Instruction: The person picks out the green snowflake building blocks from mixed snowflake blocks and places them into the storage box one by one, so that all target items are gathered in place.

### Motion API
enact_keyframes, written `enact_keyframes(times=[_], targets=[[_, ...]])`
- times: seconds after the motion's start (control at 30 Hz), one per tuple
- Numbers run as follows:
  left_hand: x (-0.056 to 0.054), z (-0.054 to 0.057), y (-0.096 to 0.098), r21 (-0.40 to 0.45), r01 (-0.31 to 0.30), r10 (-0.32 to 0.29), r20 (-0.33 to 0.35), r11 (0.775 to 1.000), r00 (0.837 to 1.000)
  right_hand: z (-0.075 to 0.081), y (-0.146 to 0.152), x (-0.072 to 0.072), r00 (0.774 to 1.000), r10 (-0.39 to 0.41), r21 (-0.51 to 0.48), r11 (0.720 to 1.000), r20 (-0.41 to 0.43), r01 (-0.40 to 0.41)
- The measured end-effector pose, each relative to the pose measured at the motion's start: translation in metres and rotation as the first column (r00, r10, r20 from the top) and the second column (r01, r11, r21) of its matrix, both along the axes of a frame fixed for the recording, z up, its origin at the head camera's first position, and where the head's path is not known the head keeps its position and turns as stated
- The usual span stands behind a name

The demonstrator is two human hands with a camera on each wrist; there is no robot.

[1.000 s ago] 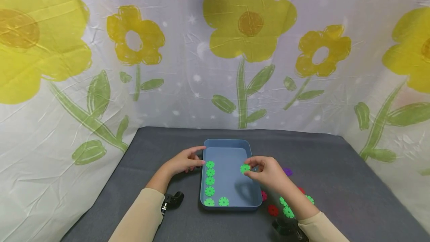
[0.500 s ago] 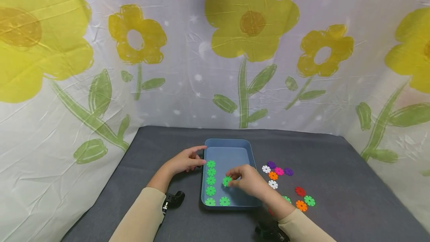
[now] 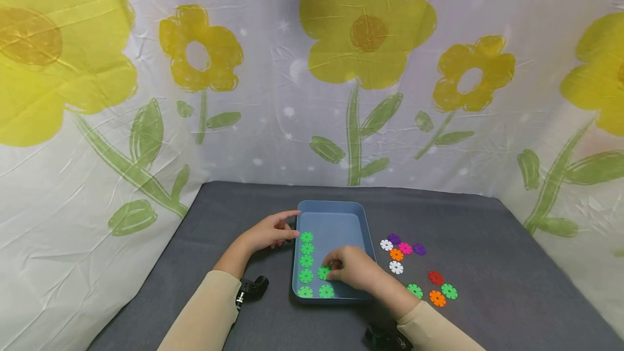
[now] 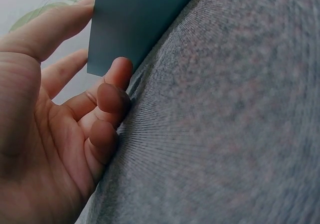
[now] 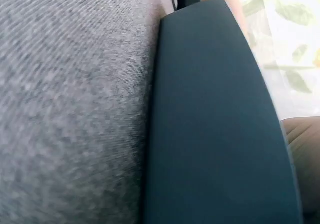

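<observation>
A blue rectangular tray (image 3: 333, 221) stands on the dark cloth. Along its left side runs a column of several green notched discs (image 3: 306, 261), and another green notched disc (image 3: 326, 291) lies at the near edge beside the column. My right hand (image 3: 355, 268) reaches into the tray and pinches a green notched disc (image 3: 324, 273) between thumb and fingers, just beyond that near disc. At the left rim, my left hand (image 3: 265, 232) rests with thumb and index fingertip on the edge. In the left wrist view its other fingers (image 4: 102, 96) bend loosely beside the tray's outer wall (image 4: 135, 23).
Right of the tray lie loose notched discs: white (image 3: 396, 267), purple (image 3: 418, 249), pink (image 3: 405, 248), orange (image 3: 437, 298), red (image 3: 436, 278) and green (image 3: 449, 291). The tray's outer wall (image 5: 215, 108) fills much of the right wrist view. A flowered curtain (image 3: 273, 123) hangs behind the table.
My right hand has carried the green notched disc left and nearer, from the tray's right side to beside the green column. My left hand stays at the left rim.
</observation>
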State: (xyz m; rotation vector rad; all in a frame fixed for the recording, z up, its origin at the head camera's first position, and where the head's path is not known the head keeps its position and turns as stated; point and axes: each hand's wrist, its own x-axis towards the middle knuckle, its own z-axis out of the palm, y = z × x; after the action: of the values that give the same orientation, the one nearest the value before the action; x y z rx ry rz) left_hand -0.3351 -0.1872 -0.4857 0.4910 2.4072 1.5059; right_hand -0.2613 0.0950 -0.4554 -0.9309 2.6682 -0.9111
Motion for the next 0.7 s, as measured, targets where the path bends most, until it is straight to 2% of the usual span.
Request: enact_keyframes(times=[0.13,0.3,0.57,0.7], targets=[[0.000,-0.001,0.000,0.004,0.002,-0.002,0.008,1.000,1.000,-0.001,0.002,0.000,1.000,0.009,0.026,1.000,-0.003,-0.009],[-0.001,-0.001,-0.001,0.006,0.000,0.000,0.009,1.000,1.000,0.007,0.010,0.003,1.000,-0.015,0.012,1.000,0.000,0.015],[-0.001,0.000,-0.001,0.003,-0.002,0.002,0.004,1.000,1.000,0.019,0.032,0.014,0.995,-0.071,-0.041,0.997,-0.074,0.068],[-0.001,0.000,-0.001,-0.002,0.001,-0.001,0.007,1.000,1.000,0.024,0.047,0.021,0.991,-0.115,-0.084,0.990,-0.066,0.110]])
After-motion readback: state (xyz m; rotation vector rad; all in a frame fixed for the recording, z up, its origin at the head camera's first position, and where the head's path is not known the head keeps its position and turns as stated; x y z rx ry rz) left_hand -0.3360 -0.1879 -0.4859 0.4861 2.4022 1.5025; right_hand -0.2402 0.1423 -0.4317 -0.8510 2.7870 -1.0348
